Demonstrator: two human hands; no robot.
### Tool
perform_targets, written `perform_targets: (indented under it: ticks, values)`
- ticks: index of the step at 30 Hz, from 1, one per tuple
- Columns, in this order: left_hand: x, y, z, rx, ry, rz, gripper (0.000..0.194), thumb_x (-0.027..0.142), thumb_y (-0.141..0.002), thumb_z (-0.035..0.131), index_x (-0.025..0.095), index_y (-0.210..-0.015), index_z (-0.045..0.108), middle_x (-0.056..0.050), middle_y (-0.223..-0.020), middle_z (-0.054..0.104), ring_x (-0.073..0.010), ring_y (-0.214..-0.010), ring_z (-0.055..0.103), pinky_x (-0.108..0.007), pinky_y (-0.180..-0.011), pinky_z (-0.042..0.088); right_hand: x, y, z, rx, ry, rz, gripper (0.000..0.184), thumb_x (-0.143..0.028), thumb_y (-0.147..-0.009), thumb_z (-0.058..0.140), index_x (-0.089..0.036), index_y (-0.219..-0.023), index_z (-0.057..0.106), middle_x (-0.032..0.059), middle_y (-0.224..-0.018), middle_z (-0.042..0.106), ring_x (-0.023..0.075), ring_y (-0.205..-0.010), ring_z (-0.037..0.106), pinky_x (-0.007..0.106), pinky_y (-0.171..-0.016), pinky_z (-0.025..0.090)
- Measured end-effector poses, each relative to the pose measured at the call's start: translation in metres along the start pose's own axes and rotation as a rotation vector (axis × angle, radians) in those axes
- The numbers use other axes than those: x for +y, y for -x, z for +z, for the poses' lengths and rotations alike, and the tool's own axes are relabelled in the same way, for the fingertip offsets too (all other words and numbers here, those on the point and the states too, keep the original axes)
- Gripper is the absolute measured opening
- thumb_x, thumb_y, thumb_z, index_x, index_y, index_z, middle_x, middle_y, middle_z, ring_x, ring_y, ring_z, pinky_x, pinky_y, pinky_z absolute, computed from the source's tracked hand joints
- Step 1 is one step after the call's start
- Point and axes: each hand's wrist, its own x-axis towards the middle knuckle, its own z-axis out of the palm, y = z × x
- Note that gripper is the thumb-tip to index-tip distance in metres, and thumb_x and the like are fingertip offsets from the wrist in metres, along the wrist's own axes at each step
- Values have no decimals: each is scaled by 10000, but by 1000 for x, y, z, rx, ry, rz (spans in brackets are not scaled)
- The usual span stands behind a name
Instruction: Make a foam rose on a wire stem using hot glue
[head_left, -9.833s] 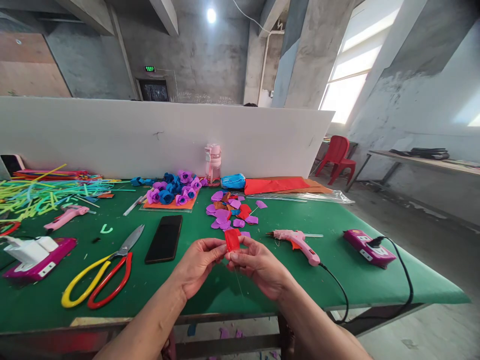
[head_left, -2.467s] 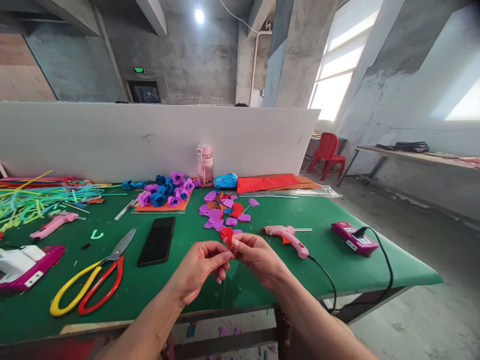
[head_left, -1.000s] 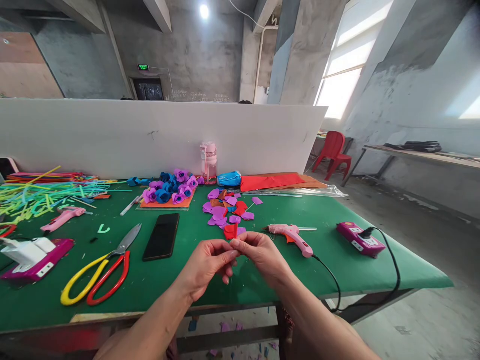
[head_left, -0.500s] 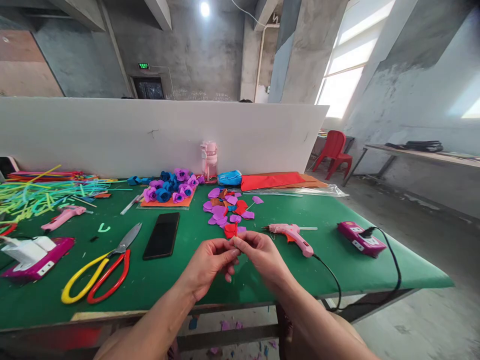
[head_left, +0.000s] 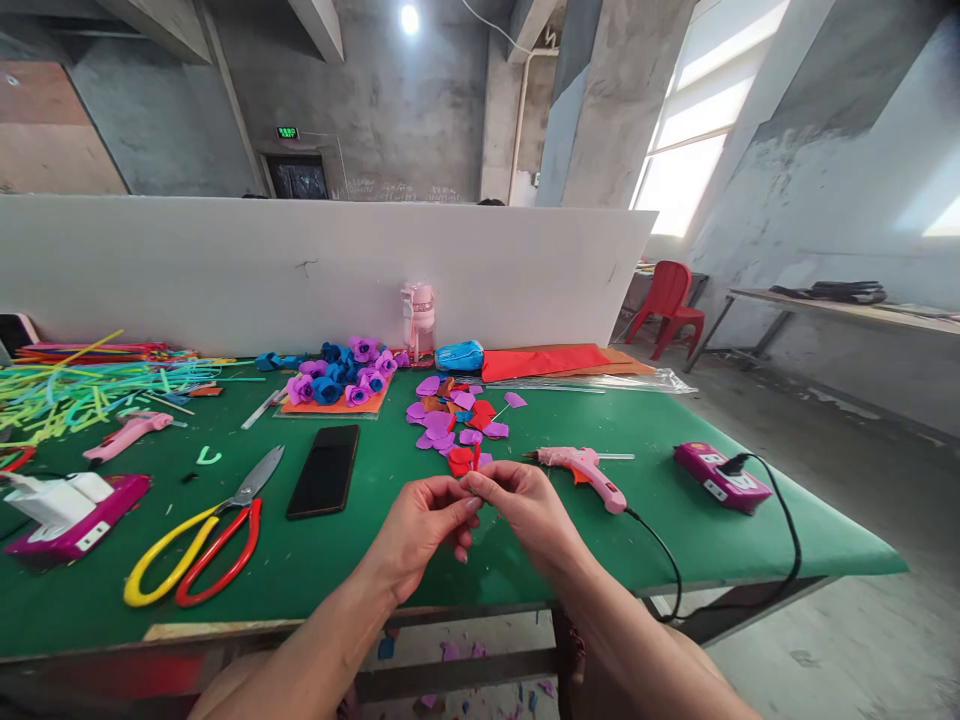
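My left hand [head_left: 424, 520] and my right hand [head_left: 521, 505] meet above the green table, just in front of the petal pile. Their fingertips pinch together on a small piece of red crepe paper [head_left: 476, 455], whose narrow end stands up above the fingers. Its lower part is hidden by the fingers. Purple, red, brown and blue paper petals [head_left: 437, 421] lie loose behind my hands. To the right of my right hand rests a pink glue gun [head_left: 581, 467] with a clear glue stick in it. A black phone [head_left: 323, 472] is left of my left hand.
Scissors [head_left: 217, 540] with yellow and red handles lie left. Purple and blue paper flowers [head_left: 337, 372] sit farther back near a pink bottle [head_left: 418, 320]. Two purple power strips [head_left: 724, 478] stand at the sides, one trailing a black cord. A white board [head_left: 337, 260] borders the back.
The red paper between my fingertips has turned or narrowed, now showing as a thin upright strip. Both hands stay in nearly the same place.
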Motion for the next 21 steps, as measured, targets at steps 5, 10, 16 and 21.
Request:
perform_targets:
  ticks: [5,10,16,21]
  values:
    - [-2,-1,-2,-23,32,-7,246,335,-673,700,128,-706,572,22,-599,549,-62,-457,492,-172,-389,416,2,0,0,-16,24,-17,302,-430,-700,642,-132,-647,638,3,-593,566,112,-551,474,254,-547,357]
    - [2,0,0,7,12,12,255,339,-648,718,126,-685,583,25,-587,538,-61,-453,481,-176,-388,413,0,-1,-3,-79,-1,3,297,-428,-732,619,-137,-694,658,12,-636,589,120,-597,501,263,-598,375]
    - [4,2,3,37,-23,29,272,358,-638,719,127,-650,574,26,-577,533,-67,-460,480,-184,-392,410,-3,-1,-5,-4,10,37,278,-413,-632,712,-141,-618,657,2,-599,596,115,-587,494,256,-599,366]
    - [2,1,2,28,-31,18,262,345,-645,714,132,-646,561,28,-581,529,-69,-463,478,-187,-395,407,-1,-1,-4,4,-4,18,289,-422,-644,694,-142,-588,649,6,-572,590,116,-565,484,260,-577,366]
